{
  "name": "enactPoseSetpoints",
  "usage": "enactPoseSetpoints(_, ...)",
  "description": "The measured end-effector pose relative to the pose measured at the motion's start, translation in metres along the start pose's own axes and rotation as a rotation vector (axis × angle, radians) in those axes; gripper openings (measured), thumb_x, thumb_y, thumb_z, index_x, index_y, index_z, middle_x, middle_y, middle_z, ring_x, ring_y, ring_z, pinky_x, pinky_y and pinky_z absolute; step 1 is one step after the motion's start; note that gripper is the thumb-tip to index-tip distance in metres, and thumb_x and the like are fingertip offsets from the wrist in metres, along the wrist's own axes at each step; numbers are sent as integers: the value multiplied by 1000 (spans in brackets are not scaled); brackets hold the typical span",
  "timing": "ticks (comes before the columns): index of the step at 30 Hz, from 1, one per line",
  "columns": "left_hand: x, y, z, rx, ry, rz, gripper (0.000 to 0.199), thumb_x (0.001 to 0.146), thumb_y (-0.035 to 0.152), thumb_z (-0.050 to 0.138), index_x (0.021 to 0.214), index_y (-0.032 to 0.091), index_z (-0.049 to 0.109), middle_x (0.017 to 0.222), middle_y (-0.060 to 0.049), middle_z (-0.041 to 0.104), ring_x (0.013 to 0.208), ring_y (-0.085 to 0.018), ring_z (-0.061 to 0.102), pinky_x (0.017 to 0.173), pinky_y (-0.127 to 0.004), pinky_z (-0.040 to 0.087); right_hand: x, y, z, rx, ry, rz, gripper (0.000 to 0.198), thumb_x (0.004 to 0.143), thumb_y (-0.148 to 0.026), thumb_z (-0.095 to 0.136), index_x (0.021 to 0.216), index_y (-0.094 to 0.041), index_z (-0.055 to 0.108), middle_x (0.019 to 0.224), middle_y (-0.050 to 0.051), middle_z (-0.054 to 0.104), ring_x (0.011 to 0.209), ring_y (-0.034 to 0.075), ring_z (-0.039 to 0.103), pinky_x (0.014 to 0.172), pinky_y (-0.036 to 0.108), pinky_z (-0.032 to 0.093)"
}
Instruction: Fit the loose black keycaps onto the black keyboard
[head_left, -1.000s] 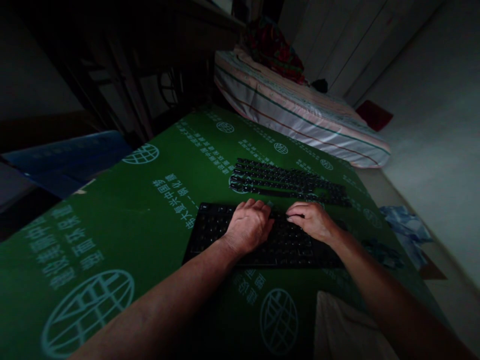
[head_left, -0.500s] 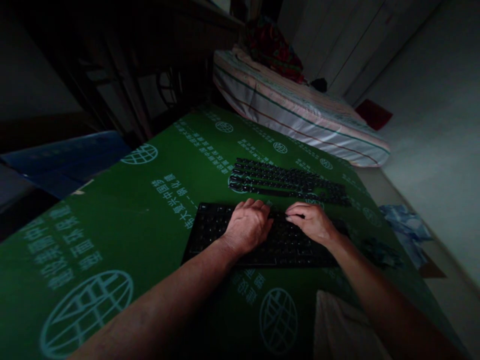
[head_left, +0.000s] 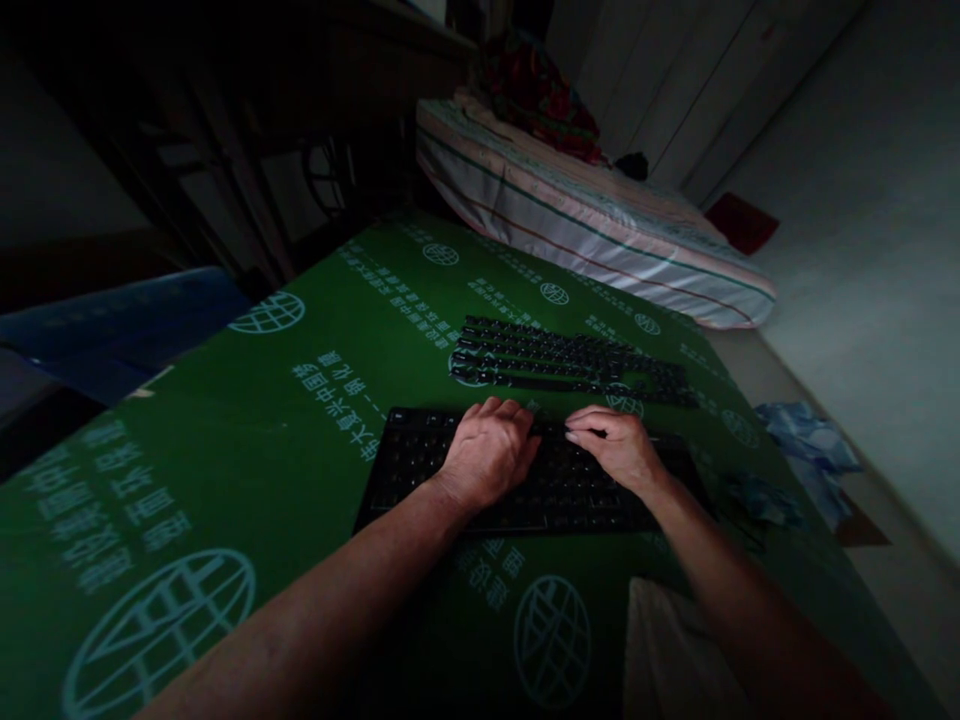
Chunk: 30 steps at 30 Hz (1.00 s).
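A black keyboard (head_left: 420, 465) lies flat on the green table covering (head_left: 315, 480). My left hand (head_left: 487, 445) rests on it left of the middle, its fingers curled over the far edge. Over the right half of the same keyboard is my right hand (head_left: 615, 445), thumb and fingertips drawn close together near the far edge. Anything between those fingertips is too dark and small to make out. Just beyond the keyboard, small black keycaps (head_left: 525, 352) are laid out in several rows, like a key layout.
A grey cloth (head_left: 667, 650) lies at the near edge, below my right forearm. To the right of the keyboard is a dark crumpled thing (head_left: 761, 498). A bed with a striped sheet (head_left: 592, 225) stands behind the table, and a blue surface (head_left: 127, 320) is at the left.
The whole view has shifted slightly, so the table and keyboard appear a little further left. Both hands keep nearly the same places on the keyboard.
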<state>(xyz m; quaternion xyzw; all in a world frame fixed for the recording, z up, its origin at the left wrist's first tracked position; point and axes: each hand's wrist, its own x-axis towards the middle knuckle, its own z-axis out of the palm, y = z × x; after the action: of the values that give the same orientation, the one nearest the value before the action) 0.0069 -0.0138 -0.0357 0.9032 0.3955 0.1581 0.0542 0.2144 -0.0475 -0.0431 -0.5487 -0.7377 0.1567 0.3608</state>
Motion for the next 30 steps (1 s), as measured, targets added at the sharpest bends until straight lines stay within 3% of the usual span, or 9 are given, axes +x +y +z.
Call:
enactPoseSetpoints(21, 2, -2, -1, 16, -12, -3, 26, 88, 34, 45, 99, 17, 61, 91, -6, 64, 88, -23, 56, 79, -37, 44, -7, 1, 13, 41, 142, -49, 9, 80, -19, 62, 80, -19, 71, 83, 6, 71, 78, 17, 67, 74, 30, 56)
enactPoseSetpoints(25, 2, -2, -3, 19, -22, 2, 25, 88, 34, 45, 98, 17, 61, 92, -7, 64, 86, -22, 56, 77, -35, 44, -14, 0, 17, -50, 182, -63, 15, 83, -20, 58, 87, -20, 72, 91, 7, 71, 85, 18, 67, 81, 33, 55)
enactPoseSetpoints(30, 2, -2, -3, 20, -7, -1, 25, 88, 34, 46, 99, 17, 61, 90, -6, 65, 83, -22, 57, 77, -35, 46, -22, -7, 14, -279, 129, -112, 24, 86, -20, 53, 104, -21, 69, 107, 9, 69, 103, 22, 62, 93, 40, 49)
